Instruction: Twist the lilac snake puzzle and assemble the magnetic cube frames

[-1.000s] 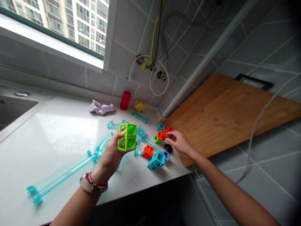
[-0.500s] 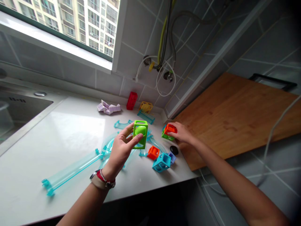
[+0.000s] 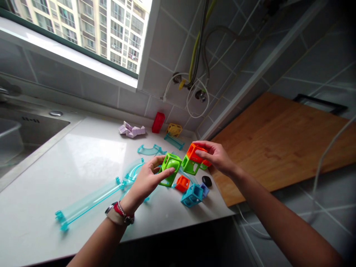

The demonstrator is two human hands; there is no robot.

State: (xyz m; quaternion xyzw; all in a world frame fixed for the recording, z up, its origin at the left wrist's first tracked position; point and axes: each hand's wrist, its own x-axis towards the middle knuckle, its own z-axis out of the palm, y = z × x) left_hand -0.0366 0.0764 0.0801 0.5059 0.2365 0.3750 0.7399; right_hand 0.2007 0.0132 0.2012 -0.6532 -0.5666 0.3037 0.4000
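My left hand (image 3: 147,181) grips a green marble-run block (image 3: 172,164) between thumb and fingers, tilted above the counter. Close by on the right, my right hand (image 3: 218,157) pinches an orange block (image 3: 194,152) from above. A green open-frame block (image 3: 189,165) sits directly under the orange one and looks joined to it. More orange and green shows behind my right fingers, partly hidden. The two held pieces are near each other; a narrow gap seems to lie between them. Below them on the counter are an orange block (image 3: 182,183) and a blue block (image 3: 192,195).
Clear teal track pieces (image 3: 91,202) spread over the white counter (image 3: 36,222). Lilac pieces (image 3: 132,130), a red block (image 3: 158,122) and a yellow block (image 3: 174,129) stand by the wall. A wooden board (image 3: 283,144) lies right; a sink (image 3: 41,129) is left.
My right hand has lifted the orange and green blocks and brought them left, close to the left hand. The left hand's green block has tilted and sits slightly lower in view.
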